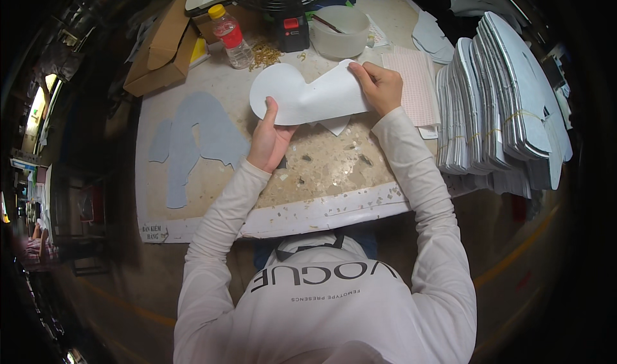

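A white curved cut piece of sheet material (302, 95) is held flat just above the worktable (321, 171). My left hand (268, 140) grips its near left edge with the thumb on top. My right hand (380, 86) pinches its far right corner. A second white piece (337, 125) peeks out from under it. Both forearms wear pale long sleeves.
Tall stacks of white cut pieces (501, 100) bound with bands fill the right side. A plastic bottle (231, 36), a fan base (292, 30), a white tub (339, 31) and a cardboard box (164, 49) stand at the back. Grey cut shapes (199, 139) lie left.
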### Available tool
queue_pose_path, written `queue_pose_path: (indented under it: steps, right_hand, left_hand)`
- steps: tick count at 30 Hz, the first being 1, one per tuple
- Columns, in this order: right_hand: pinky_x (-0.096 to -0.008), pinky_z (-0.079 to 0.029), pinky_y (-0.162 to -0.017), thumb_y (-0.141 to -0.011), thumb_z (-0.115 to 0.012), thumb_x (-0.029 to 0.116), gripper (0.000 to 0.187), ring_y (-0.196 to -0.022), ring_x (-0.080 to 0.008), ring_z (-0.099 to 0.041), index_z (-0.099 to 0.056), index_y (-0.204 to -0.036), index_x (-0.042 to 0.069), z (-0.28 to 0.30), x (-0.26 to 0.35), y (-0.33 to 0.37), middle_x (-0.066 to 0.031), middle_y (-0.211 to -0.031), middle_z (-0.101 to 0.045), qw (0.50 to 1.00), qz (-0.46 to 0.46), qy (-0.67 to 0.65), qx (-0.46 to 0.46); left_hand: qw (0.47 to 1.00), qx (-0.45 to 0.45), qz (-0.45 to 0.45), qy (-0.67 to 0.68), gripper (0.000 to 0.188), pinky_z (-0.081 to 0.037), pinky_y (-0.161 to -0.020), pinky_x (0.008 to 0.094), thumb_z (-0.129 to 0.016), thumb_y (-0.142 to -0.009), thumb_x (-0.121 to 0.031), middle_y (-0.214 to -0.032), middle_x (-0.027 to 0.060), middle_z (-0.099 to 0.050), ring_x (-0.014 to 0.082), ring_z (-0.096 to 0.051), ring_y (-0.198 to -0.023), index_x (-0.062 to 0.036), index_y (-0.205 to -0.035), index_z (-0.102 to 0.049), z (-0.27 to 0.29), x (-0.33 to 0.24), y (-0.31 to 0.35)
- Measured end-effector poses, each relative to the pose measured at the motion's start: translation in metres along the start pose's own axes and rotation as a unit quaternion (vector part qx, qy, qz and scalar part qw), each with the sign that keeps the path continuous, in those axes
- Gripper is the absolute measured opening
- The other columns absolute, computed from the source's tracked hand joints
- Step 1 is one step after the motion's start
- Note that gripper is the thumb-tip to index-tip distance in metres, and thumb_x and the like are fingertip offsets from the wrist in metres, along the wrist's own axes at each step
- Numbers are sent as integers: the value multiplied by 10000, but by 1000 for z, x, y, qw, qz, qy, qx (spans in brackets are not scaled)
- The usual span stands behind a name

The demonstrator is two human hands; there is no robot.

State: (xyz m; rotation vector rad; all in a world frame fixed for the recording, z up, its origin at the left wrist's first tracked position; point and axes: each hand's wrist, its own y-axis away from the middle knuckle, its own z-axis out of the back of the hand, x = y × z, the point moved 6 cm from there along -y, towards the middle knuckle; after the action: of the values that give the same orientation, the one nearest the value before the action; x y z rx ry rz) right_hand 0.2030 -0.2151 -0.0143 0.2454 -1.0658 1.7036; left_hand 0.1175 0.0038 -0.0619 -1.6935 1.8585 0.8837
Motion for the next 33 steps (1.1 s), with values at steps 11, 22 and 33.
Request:
queue_pose_path:
  steps: [11,22,33]
  right_hand:
    - [-265,-435,-563,-894,-631,373,396,-571,-92,-531,-675,-772,-2,-27,6,12,-59,-602,-622,970,-78,-230,19]
    - [-292,-404,-541,-845,-684,355,329,-553,-152,-502,-677,-764,36,-46,86,-21,-70,-611,-584,913,154,-212,313]
    - [-268,-345,-522,-882,-669,310,319,-557,-83,-376,-642,-753,19,-83,79,-13,-4,-558,-468,861,83,-310,395]
  left_hand:
    - [992,85,-56,-78,385,-470,-974,343,-563,-949,-160,-1253,83,-539,181,-527,-1159,-45,-1299,-448,-8,-14,-5]
    - [953,92,-127,-260,492,-475,-886,278,-711,-826,-70,-1159,62,-580,154,-571,-1045,-14,-1263,-492,-17,-21,2]
    - [952,109,-90,-273,483,-456,-907,273,-690,-849,-82,-1195,62,-562,153,-549,-1078,-9,-1279,-483,-1,-18,-2]
